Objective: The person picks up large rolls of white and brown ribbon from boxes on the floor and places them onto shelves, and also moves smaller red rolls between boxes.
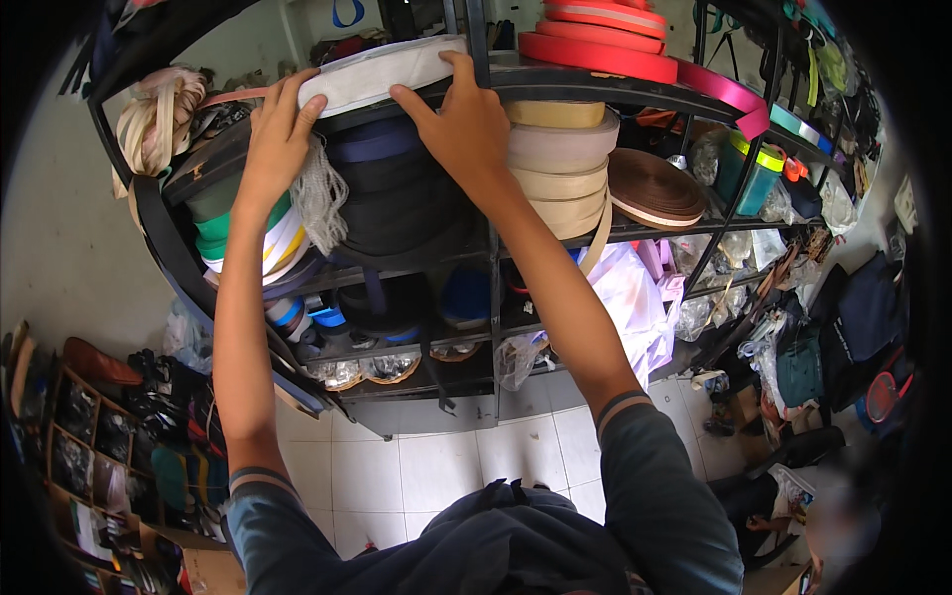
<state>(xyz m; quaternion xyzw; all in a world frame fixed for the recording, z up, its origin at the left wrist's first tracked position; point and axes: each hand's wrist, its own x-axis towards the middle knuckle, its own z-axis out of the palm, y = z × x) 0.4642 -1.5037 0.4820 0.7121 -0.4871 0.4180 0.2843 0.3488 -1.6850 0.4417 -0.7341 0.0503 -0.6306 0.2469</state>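
Note:
Both arms reach up to a wide roll of white webbing (382, 75) on the upper shelf (585, 81). My left hand (279, 141) grips its left end, the thumb on the near side. At its right end, my right hand (462, 127) has fingers over the top and the thumb against the front. Directly below lie dark blue and black webbing rolls (397, 193). A bundle of grey cord (319, 196) hangs beside my left wrist. Near my right forearm stands a stack of beige rolls (562, 164).
Red rolls (595, 57) are stacked on the upper shelf at right, with a pink strap (729, 91) trailing off. A brown coil (654, 188) lies one shelf lower. Tangled cream straps (159, 124) are at far left. Another person (793, 506) is at lower right.

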